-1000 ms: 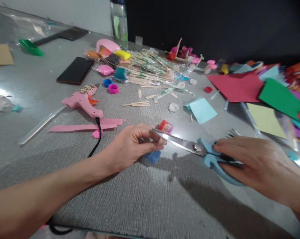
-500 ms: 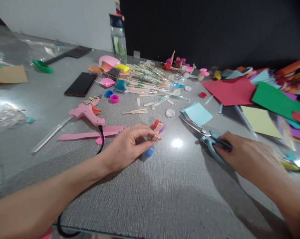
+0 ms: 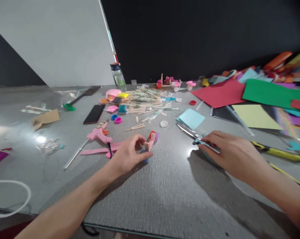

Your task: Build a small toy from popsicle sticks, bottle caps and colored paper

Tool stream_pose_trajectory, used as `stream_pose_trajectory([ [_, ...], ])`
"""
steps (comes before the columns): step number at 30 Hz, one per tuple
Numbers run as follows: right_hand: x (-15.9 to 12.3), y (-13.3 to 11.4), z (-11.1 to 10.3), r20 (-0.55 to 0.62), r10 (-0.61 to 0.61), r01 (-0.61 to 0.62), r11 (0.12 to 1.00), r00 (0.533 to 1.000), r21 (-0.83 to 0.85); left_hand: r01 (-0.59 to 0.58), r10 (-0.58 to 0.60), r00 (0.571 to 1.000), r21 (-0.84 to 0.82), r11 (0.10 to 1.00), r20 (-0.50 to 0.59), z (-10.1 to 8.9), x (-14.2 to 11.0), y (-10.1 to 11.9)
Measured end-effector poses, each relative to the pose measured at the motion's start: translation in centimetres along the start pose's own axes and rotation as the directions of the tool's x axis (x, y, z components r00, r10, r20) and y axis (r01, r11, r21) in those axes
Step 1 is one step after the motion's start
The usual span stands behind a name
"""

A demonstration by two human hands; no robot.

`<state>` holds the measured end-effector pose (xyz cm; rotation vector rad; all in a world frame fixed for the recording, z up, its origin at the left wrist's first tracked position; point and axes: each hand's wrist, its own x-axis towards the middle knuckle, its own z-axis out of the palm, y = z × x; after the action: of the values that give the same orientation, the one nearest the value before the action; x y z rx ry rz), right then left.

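A small build of short wooden sticks with a pink part (image 3: 151, 141) stands on the grey table, with red and purple bottle caps (image 3: 156, 136) at its far end. A blue cap (image 3: 146, 160) shows partly under my left thumb. My left hand (image 3: 131, 154) is around the near end of the build, thumb and fingers apart. On the right, my right hand (image 3: 227, 149) grips the handles of scissors (image 3: 189, 131), which lie low over the table. Their blades are slightly parted and point toward a light-blue paper square (image 3: 191, 118).
A pink glue gun (image 3: 98, 134) with its cord lies left of my left hand. Behind are loose sticks (image 3: 136, 127), wrapped sticks (image 3: 145, 96), a phone (image 3: 94, 114) and a water bottle (image 3: 118, 77). Coloured sheets (image 3: 274, 96) and a yellow cutter (image 3: 279, 151) lie right.
My left fingers have loosened from the pinch on the stick build and moved apart. My right hand has shifted its hold on the scissors. The view has tilted up and turned left.
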<state>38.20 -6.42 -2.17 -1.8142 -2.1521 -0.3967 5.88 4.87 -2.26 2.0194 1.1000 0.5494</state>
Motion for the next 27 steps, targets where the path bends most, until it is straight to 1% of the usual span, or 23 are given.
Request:
stream_pose_trajectory([
  [3,0.9,-0.8,0.3,0.074,-0.057,0.048,0.992,0.996,0.115,0.029,-0.025,0.991,-0.027,0.999,0.133,-0.5,0.2,0.4],
  [6,2.3,-1.8,0.9,0.117,-0.107,0.076,0.968,0.987,0.238,0.002,0.005,0.975,-0.033,0.999,0.222,-0.9,0.8,0.9],
  [10,4.1,-3.7,2.4,0.118,-0.196,0.147,0.931,0.974,0.334,-0.052,0.063,0.955,-0.046,0.998,0.289,-0.9,1.8,1.4],
  [13,4.4,-4.9,3.3,0.119,-0.269,0.202,0.895,0.956,0.397,-0.069,0.076,0.951,-0.031,0.997,0.301,-1.0,1.9,1.5],
  [17,3.8,-5.7,3.0,0.084,-0.308,0.24,0.861,0.948,0.447,-0.087,0.081,0.968,0.017,0.996,0.239,-1.5,1.2,1.1],
  [20,3.2,-6.1,2.7,0.057,-0.292,0.233,0.853,0.955,0.467,-0.08,0.072,0.984,0.045,0.996,0.162,-1.6,0.8,0.5],
  [24,3.3,-6.8,3.4,0.027,-0.207,0.171,0.869,0.978,0.464,-0.072,0.07,0.997,0.065,0.995,0.033,-0.5,0.6,-0.2],
  [27,3.5,-7.4,4.2,0.013,-0.198,0.171,0.877,0.98,0.449,-0.083,0.088,0.995,0.086,0.993,-0.054,0.8,0.6,-0.3],
])
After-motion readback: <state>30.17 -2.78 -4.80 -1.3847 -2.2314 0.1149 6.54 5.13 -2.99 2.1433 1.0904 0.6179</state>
